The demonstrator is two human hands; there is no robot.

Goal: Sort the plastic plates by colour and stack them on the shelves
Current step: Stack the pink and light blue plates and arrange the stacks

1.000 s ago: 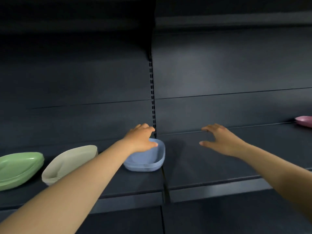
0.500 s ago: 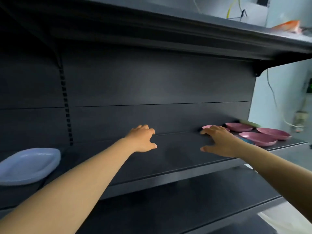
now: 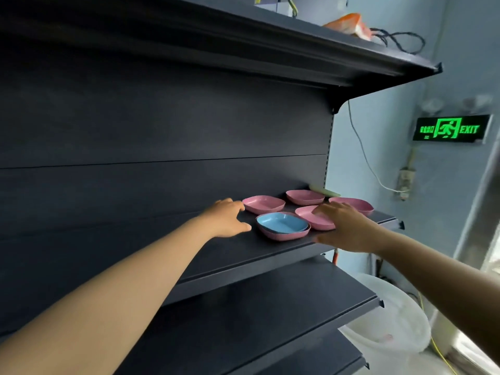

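Note:
Several pink plates lie on the dark middle shelf (image 3: 221,261) near its right end. A blue plate (image 3: 281,223) sits nested in a pink plate (image 3: 286,236) at the front. Behind it lie a pink plate (image 3: 263,203) on the left, another (image 3: 304,196) further back, and one (image 3: 354,204) at the right. My right hand (image 3: 343,228) hovers with spread fingers over a fifth pink plate (image 3: 313,219), hiding part of it. My left hand (image 3: 228,217) is open, its fingertips close to the left pink plate. A pale green plate (image 3: 323,191) leans at the back.
An upper shelf (image 3: 297,50) overhangs, carrying an orange bag (image 3: 349,25) and cables. Two lower shelves (image 3: 270,320) jut out below. A white bucket (image 3: 389,328) stands on the floor at right. A lit exit sign (image 3: 451,129) hangs on the wall.
The view has swung right along the shelf, from the green, beige and blue stacks to the pink plates. Both hands have travelled right, still open and holding nothing.

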